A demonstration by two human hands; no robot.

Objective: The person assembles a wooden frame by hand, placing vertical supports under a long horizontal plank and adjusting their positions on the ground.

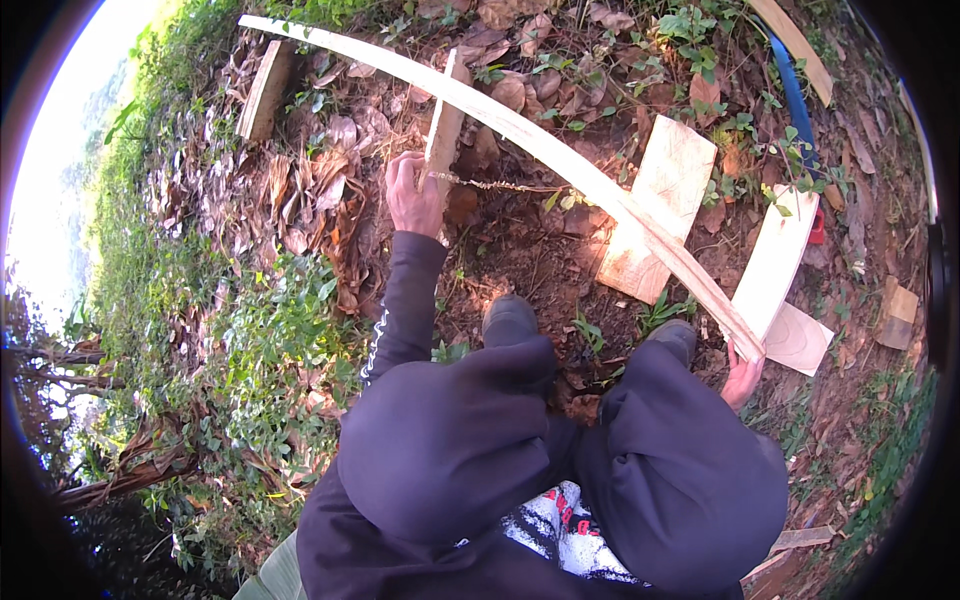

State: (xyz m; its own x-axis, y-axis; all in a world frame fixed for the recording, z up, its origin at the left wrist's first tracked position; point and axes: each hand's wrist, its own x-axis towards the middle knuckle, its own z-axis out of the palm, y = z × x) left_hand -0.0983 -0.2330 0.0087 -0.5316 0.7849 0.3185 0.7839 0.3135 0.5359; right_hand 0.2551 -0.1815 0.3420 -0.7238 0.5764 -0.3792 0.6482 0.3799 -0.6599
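A long pale wooden plank (540, 150) runs from the far left down to the near right, resting across other pieces of wood. My left hand (413, 196) is closed at the near end of a short wooden block (446, 118), which passes under the plank. A thin twig (500, 184) stretches rightward from beside those fingers. My right hand (742, 380) has its fingers around the plank's near right end; the palm side is partly hidden. Under the plank's right half lie a wide board (672, 180) and a narrower board (780, 250).
Another wood block (264, 92) lies under the plank's far left end. A blue strip-like tool (792, 95) and a red part (817, 226) lie at the right. An offcut (897, 313) rests farther right. Dry leaves, soil and green plants surround my boots (508, 320).
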